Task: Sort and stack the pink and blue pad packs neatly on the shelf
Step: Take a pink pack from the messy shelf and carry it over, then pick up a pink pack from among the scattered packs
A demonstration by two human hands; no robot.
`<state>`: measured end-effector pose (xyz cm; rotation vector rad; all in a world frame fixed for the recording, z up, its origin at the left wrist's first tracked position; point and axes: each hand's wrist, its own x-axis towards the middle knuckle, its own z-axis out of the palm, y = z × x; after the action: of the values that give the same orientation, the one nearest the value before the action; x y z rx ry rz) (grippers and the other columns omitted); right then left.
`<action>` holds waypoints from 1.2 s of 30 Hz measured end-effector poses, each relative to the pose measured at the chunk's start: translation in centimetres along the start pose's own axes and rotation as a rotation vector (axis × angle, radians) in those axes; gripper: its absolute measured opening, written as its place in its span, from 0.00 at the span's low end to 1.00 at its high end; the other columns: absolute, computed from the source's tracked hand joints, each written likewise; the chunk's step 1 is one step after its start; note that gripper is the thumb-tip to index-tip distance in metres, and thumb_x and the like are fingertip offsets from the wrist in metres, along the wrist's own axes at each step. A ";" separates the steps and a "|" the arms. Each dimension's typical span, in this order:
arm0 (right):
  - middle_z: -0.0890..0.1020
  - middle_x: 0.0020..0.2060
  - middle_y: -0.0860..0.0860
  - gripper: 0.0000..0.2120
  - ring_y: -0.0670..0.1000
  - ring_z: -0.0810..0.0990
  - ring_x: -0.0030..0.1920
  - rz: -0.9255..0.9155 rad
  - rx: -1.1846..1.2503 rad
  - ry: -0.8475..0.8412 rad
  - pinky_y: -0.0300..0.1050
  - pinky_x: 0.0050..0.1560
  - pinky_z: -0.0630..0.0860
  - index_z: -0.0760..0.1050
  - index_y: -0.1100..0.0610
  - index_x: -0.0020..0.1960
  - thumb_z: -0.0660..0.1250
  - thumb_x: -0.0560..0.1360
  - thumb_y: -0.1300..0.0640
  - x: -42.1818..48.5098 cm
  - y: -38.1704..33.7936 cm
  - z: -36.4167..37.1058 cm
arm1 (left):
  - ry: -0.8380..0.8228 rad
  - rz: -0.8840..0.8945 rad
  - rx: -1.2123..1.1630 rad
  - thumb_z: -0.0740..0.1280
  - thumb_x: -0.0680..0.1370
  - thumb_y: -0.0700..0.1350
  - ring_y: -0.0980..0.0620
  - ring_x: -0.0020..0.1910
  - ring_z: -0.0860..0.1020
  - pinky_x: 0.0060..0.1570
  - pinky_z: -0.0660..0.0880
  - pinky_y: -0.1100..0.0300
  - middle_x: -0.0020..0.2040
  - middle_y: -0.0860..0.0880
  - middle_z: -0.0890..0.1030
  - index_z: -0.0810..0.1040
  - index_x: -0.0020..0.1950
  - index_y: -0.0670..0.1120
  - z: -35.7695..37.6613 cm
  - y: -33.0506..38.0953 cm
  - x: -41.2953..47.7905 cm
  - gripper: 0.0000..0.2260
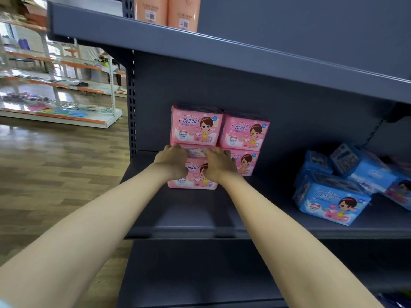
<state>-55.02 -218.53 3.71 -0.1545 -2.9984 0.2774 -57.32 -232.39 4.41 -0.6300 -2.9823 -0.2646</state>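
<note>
Reaching forward together, both hands (172,162) (219,165) curl over the front pink pack (191,185).

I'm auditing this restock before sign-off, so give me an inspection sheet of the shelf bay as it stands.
Surface: dark grey metal shelf.
Job's things: four pink packs in two stacks of two at left; blue packs in a loose, tilted heap at right.
Clutter: nothing seen.
Grips: left hand and right hand both hold the lower left pink pack.
Cables: nothing seen.
Surroundings: peach bottles on the board above; other racks and wood floor to the left.
</note>
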 end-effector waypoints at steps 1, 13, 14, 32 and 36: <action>0.63 0.71 0.54 0.27 0.60 0.59 0.70 0.007 -0.002 -0.009 0.63 0.69 0.62 0.62 0.53 0.71 0.66 0.74 0.57 -0.3 0.1 -0.1 | 0.001 0.010 0.009 0.65 0.76 0.46 0.44 0.65 0.67 0.55 0.72 0.52 0.64 0.45 0.70 0.69 0.69 0.49 -0.1 0.2 -0.2 0.21; 0.62 0.69 0.58 0.25 0.61 0.62 0.68 0.215 -0.079 -0.019 0.57 0.64 0.67 0.62 0.54 0.71 0.63 0.76 0.53 -6.3 4.6 -1.9 | 0.002 0.227 0.131 0.63 0.76 0.44 0.42 0.65 0.68 0.58 0.70 0.50 0.65 0.42 0.70 0.70 0.67 0.46 0.2 6.6 -1.9 0.19; 0.63 0.68 0.58 0.25 0.61 0.62 0.67 0.232 -0.081 -0.010 0.57 0.63 0.67 0.62 0.54 0.70 0.64 0.76 0.53 -7.0 5.3 -1.9 | 0.000 0.251 0.140 0.63 0.76 0.44 0.41 0.65 0.68 0.58 0.70 0.50 0.65 0.42 0.70 0.70 0.67 0.45 0.4 7.4 -2.1 0.19; 0.63 0.68 0.58 0.24 0.60 0.64 0.66 0.542 -0.097 -0.018 0.56 0.59 0.69 0.62 0.55 0.71 0.62 0.76 0.57 -19.2 19.6 -4.6 | -0.022 0.591 0.192 0.62 0.76 0.46 0.43 0.60 0.70 0.49 0.69 0.53 0.60 0.44 0.72 0.71 0.65 0.45 5.0 24.1 -4.7 0.17; 0.65 0.65 0.58 0.22 0.61 0.66 0.63 0.581 -0.117 -0.031 0.53 0.53 0.69 0.63 0.57 0.69 0.61 0.76 0.58 -22.4 23.0 -5.9 | -0.032 0.637 0.201 0.61 0.77 0.45 0.44 0.60 0.70 0.50 0.69 0.53 0.60 0.44 0.72 0.70 0.64 0.45 5.7 28.4 -5.5 0.16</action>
<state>-30.06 -197.55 2.49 -1.0433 -2.9253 0.1539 -41.02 -207.94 2.49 -1.4923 -2.6014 0.0913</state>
